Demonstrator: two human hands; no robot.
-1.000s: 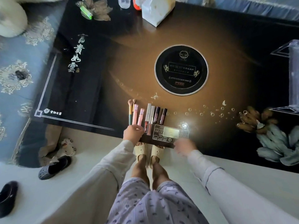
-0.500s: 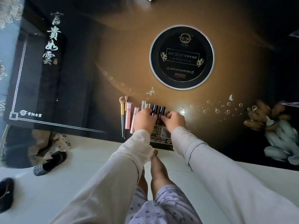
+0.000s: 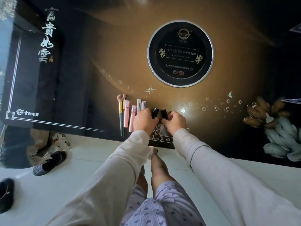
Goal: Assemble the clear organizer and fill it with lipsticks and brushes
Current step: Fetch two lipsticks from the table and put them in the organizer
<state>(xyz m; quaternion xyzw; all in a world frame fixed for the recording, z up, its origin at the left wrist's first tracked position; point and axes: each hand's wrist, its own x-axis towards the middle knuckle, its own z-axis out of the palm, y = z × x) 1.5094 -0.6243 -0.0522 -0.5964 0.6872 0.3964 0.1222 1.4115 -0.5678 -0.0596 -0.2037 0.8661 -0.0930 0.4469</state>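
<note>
Both hands work at the near edge of a glossy dark worktop point(image 3: 101, 51) printed with gold calligraphy, bubbles and flowers. The left hand point(image 3: 143, 120) is curled around a black lipstick tube point(image 3: 155, 113) whose top tilts toward 1 o'clock, and the right hand point(image 3: 175, 120) pinches a second black tube point(image 3: 164, 114) standing nearly upright just beside the first; the two hands sit close together, knuckles almost meeting, over a small control panel point(image 3: 160, 138) set into the worktop edge. At 9 o'clock from the left hand lies a row of cosmetics: two makeup brushes point(image 3: 120, 115) with gold ferrules and green handles, bristles pointing to 12 o'clock, then two pink lip-gloss tubes point(image 3: 126, 115), then two silver-capped tubes point(image 3: 141, 104) partly hidden under the left fingers. At 12 o'clock, well apart from the hands, a round black burner plate point(image 3: 180, 53) with a silver rim is set into the worktop. A sliver of clear plastic shows at the frame's 3 o'clock edge; whether it is the organizer cannot be told. Grey slippers point(image 3: 48, 163) rest on the pale floor at 8 o'clock.
</note>
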